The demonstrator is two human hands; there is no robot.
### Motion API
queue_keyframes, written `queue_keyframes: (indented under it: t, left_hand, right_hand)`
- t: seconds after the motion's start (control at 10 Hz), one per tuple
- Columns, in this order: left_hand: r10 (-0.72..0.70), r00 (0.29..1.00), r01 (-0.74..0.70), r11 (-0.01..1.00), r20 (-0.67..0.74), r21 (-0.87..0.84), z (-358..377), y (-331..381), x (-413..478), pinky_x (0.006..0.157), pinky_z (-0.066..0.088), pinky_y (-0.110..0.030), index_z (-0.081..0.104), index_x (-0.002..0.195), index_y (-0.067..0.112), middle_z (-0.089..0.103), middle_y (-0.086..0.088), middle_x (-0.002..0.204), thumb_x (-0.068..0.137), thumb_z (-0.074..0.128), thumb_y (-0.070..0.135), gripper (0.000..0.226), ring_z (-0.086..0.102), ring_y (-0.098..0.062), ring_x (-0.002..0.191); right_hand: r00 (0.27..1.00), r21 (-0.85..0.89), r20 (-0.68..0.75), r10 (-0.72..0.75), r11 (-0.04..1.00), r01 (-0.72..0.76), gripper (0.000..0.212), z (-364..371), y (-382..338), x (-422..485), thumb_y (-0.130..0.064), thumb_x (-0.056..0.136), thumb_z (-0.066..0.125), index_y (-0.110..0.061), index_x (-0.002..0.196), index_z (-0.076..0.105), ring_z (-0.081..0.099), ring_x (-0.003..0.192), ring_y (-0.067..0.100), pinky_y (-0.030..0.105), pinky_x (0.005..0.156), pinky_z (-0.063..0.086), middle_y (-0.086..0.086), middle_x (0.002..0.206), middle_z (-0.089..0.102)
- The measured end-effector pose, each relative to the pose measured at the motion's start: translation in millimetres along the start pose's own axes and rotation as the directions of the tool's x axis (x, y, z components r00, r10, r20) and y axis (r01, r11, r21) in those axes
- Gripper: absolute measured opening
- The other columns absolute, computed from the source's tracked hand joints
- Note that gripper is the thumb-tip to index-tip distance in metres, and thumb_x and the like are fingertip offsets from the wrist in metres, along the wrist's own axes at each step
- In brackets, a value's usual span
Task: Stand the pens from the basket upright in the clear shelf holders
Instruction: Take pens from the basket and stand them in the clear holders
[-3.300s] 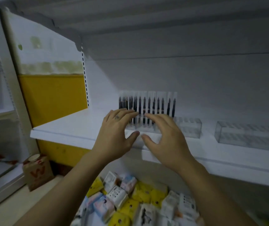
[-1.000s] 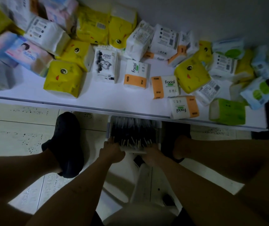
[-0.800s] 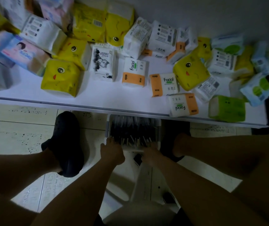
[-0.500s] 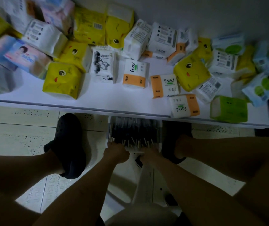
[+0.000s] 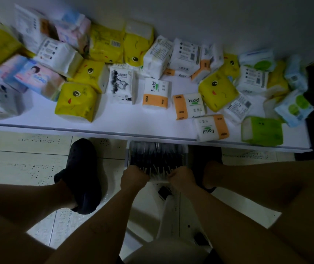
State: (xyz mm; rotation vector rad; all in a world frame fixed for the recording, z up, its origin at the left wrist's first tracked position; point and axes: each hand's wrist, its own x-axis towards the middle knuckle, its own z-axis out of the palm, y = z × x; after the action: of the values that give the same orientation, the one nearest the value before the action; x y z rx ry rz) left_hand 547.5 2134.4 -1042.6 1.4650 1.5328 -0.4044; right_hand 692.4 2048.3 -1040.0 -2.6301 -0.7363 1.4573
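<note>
Below, pens (image 5: pixel 157 159) meet left hand (image 5: pixel 134 179), right hand (image 5: pixel 182 180)

Two hands (image 5: pixel 133 178) (image 5: pixel 182 181), one basket (image 5: pixel 186 155), two black shoes (image 5: pixel 82 174) (image 5: pixel 205 155), one green pack (image 5: pixel 261 131)

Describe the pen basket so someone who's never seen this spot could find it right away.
Find the white shelf littered with tissue packs. Below its front edge, on the floor just right of the black shoe, sits the basket. It alone holds a packed row of dark pens.
</note>
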Motion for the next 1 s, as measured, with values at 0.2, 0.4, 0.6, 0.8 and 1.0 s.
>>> queue_keyframes:
  t: [0.2, 0.4, 0.6, 0.8, 1.0]
  left_hand:
    - [-0.013, 0.991, 0.041, 0.977, 0.134, -0.211, -11, 11, -27, 0.054, 0.051, -0.025, 0.061, 0.098, 0.002, 0.066, -0.013, 0.085, 0.084, 0.067, 0.003, 0.016, 0.063, -0.017, 0.067]
    - [0.045, 0.968, 0.067, 0.902, 0.246, -0.427, -34, 23, -69, 0.067, 0.057, -0.031, 0.06, 0.083, 0.002, 0.063, -0.012, 0.077, 0.091, 0.054, 0.0, 0.011, 0.063, -0.019, 0.068]
    - [0.247, 0.963, -0.151, 0.83, 0.11, -0.537, -46, 28, -105, 0.061, 0.058, -0.029, 0.063, 0.098, 0.007, 0.065, -0.009, 0.078, 0.1, 0.044, 0.01, 0.02, 0.065, -0.021, 0.067]
    - [0.31, 0.933, -0.36, 0.771, -0.186, -0.526, -89, 55, -148, 0.056, 0.048, -0.034, 0.056, 0.076, 0.009, 0.055, -0.008, 0.06, 0.093, 0.037, 0.01, 0.026, 0.052, -0.022, 0.055]
    - [0.553, 0.686, -0.724, 0.587, -0.474, -0.363, -143, 71, -202, 0.048, 0.037, -0.023, 0.054, 0.081, 0.014, 0.047, 0.003, 0.046, 0.102, 0.042, 0.033, 0.031, 0.045, -0.017, 0.045]
  right_hand:
    - [0.982, -0.03, 0.186, 0.03, 0.999, -0.025, 0.014, -23, -16, -37, -0.006, 0.095, 0.049, -0.005, 0.1, 0.063, 0.06, 0.089, 0.024, 0.037, 0.082, 0.05, 0.009, 0.1, 0.061]
    - [0.987, 0.352, 0.132, 0.09, 0.927, -0.132, 0.015, -41, -15, -71, 0.002, 0.092, 0.05, -0.006, 0.099, 0.06, 0.059, 0.068, 0.018, 0.03, 0.07, 0.059, 0.008, 0.082, 0.058]
    - [0.98, 0.391, -0.034, -0.197, 0.9, 0.195, 0.015, -59, -34, -106, 0.001, 0.079, 0.068, -0.011, 0.071, 0.062, 0.063, 0.063, 0.018, 0.026, 0.058, 0.053, 0.008, 0.072, 0.066]
    - [0.873, 0.438, -0.161, -0.46, 0.76, 0.481, 0.011, -71, -76, -153, -0.017, 0.084, 0.071, -0.009, 0.088, 0.064, 0.068, 0.075, 0.021, 0.033, 0.065, 0.054, 0.006, 0.079, 0.07]
    - [0.681, 0.33, -0.301, -0.668, 0.597, 0.731, 0.014, -105, -119, -204, -0.007, 0.084, 0.065, -0.018, 0.088, 0.059, 0.06, 0.057, 0.017, 0.035, 0.061, 0.049, -0.001, 0.055, 0.059]
